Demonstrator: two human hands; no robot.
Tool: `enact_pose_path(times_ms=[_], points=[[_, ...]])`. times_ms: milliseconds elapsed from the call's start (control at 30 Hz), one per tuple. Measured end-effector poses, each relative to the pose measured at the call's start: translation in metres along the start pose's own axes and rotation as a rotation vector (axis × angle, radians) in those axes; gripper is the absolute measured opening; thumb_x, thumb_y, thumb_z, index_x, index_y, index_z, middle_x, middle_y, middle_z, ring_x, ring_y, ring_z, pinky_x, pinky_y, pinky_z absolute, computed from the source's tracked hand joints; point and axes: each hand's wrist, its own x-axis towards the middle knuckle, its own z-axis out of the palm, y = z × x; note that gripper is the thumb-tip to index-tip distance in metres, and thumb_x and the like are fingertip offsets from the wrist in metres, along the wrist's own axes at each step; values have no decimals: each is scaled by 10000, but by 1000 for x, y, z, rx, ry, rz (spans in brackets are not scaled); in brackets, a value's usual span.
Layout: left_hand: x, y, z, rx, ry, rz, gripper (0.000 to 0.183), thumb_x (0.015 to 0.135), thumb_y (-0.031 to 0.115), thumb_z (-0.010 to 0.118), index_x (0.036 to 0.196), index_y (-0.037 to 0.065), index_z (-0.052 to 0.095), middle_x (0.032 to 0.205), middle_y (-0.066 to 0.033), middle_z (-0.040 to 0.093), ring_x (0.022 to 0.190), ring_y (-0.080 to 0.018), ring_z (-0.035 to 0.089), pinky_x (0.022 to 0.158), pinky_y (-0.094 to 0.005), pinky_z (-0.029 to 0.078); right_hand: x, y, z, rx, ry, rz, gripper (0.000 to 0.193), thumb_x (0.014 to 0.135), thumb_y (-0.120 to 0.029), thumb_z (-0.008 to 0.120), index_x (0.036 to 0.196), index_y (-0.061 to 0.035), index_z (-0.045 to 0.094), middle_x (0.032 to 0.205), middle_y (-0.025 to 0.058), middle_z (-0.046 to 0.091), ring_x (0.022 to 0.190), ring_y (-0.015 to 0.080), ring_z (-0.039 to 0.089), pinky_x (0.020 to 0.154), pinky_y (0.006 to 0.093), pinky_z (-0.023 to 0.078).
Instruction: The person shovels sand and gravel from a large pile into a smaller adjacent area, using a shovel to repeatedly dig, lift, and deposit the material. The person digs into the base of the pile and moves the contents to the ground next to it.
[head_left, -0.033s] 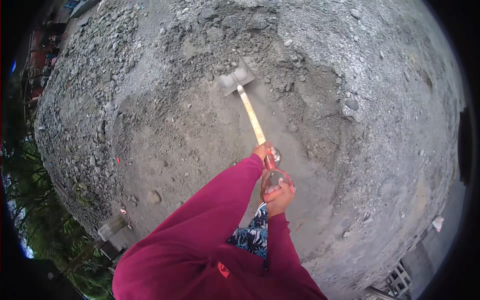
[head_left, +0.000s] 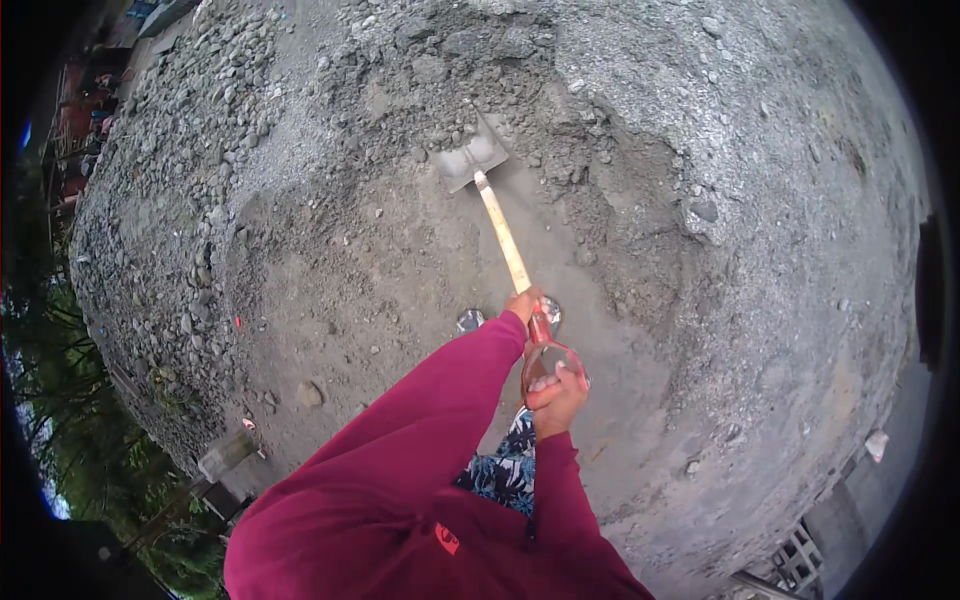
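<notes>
A shovel with a pale wooden shaft and a red D-shaped grip stretches away from me. Its grey metal blade lies against the foot of a gravel and sand bank, a few stones around its far edge. My left hand is wrapped round the shaft just above the red part. Lower down, my right hand is closed on the crossbar of the D-grip. Both arms are in magenta sleeves.
Loose stones cover the slope at the left. My shoes stand on packed grey sand near the shaft. A concrete block lies at lower left, hollow blocks at lower right. Trees border the left edge.
The shoe left of the shaft shows more beside my left sleeve. Shovel and both hands stay practically in place.
</notes>
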Motion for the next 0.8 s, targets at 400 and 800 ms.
enact_pose_path(times_ms=[400,800], points=[[79,194,59,64,101,113,155,826,125,544,867,-23,519,625,-111,539,479,-216,534,454,-381,508,100,-17,175,82,-285,-138,247,803,-104,570,1030,-11,546,574,36,492,449,153,486,425,312,431],[218,209,53,429,-254,-334,642,835,426,598,1292,18,405,1213,-242,526,1077,-372,554,812,-522,498,273,-48,131,-357,292,-148,126,760,-93,590,864,-21,591,653,64,512,472,176,510,419,323,449]])
